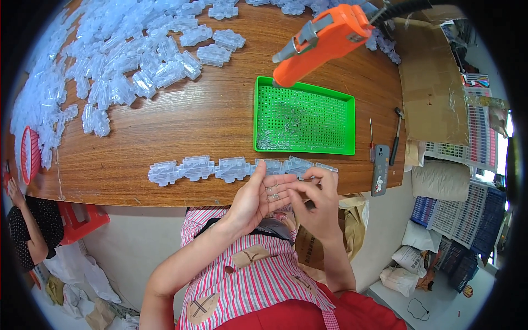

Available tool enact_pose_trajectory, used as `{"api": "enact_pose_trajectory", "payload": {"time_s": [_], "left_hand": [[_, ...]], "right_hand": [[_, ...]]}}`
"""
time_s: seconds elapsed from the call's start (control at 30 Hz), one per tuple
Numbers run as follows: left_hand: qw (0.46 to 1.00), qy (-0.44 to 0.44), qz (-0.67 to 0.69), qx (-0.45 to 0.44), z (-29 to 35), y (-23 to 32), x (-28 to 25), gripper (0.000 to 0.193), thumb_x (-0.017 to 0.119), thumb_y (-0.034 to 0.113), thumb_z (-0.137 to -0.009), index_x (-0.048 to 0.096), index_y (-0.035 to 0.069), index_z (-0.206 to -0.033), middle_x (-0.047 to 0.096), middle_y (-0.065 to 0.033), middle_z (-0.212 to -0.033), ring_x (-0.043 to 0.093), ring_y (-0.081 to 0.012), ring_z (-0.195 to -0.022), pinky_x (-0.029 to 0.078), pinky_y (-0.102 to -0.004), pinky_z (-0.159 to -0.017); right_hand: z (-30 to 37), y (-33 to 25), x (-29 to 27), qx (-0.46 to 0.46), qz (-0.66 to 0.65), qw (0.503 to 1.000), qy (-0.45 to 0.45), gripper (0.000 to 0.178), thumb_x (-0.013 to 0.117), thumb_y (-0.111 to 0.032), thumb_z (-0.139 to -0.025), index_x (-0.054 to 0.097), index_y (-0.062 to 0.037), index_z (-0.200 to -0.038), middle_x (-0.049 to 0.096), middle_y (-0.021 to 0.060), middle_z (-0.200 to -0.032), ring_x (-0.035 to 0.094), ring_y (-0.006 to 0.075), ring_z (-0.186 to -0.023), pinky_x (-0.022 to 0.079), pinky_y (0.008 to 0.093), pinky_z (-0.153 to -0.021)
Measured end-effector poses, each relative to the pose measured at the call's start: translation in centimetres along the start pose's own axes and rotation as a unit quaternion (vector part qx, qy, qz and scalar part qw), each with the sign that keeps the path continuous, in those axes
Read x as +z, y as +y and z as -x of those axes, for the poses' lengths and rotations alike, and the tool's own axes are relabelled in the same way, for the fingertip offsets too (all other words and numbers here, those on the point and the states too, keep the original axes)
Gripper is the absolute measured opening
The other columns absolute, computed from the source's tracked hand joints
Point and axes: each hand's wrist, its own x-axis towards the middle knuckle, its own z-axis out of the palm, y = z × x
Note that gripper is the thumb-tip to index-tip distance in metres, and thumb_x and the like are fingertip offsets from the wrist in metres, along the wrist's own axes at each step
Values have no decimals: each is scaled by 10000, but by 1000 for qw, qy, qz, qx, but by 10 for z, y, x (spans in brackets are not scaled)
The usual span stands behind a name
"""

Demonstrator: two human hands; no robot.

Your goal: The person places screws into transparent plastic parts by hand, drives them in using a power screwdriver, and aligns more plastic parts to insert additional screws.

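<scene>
in the head view, the left hand is held palm up just off the near edge of the wooden table, fingers loosely cupped, with a few small metal screws lying in the palm. the right hand sits just beside it, touching it, its thumb and forefinger pressed together in a pinch over those screws; whether a screw is actually between the fingertips cannot be told. just beyond both hands, along the table's near edge, lies a row of clear plastic housings set end to end, its right end partly hidden behind the fingers. past that row, toward the table's right side, stands a green perforated tray holding more small metal parts. an orange electric screwdriver hangs above the tray's far left corner, tip pointing down. a large heap of clear plastic housings covers the far left part of the table. near the right edge lie a small screwdriver, a small hammer and a phone, the phone overhanging the near edge.
</scene>
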Motion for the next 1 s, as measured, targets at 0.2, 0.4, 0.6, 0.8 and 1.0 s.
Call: {"api": "enact_pose_trajectory", "payload": {"time_s": [0.2,0.4,0.6,0.8,1.0], "left_hand": [[999,-47,15,4,-1,-2,0,752,239,565,-1025,486,-77,-1327,608,-169,-1253,613,-199,-1132,491,-329,-998],[999,-33,-32,24,3,-1,4,701,310,515,-1034,461,-98,-1339,611,-179,-1242,640,-197,-1074,525,-306,-939],[1000,-10,-21,-3,5,-5,1,552,401,404,-1041,528,-81,-1272,643,-168,-1186,656,-205,-1053,542,-309,-918],[986,43,-154,52,4,-15,-11,250,626,298,-965,675,57,-1009,694,-33,-885,656,-76,-792,533,-214,-735],[987,50,-150,27,6,-10,-7,236,606,266,-977,680,42,-970,678,-15,-851,638,-73,-756,544,-204,-713]], "right_hand": [[5,-4,14,-26,58,998,21,176,761,-102,-736,691,-98,-897,566,41,-1011,504,226,-875,385,367,-769],[6,-12,23,53,14,997,46,166,758,-63,-717,675,-79,-859,554,56,-996,506,234,-882,392,359,-771],[9,-6,21,64,-9,997,44,152,730,-45,-712,641,-72,-831,541,69,-1010,499,251,-878,400,374,-787],[4,0,0,-61,97,992,-44,198,702,-106,-771,596,-83,-936,554,58,-1049,529,255,-932,398,388,-821],[6,-1,1,-86,123,987,-57,183,684,-160,-807,582,-96,-946,552,51,-1050,539,253,-950,393,386,-820]]}}
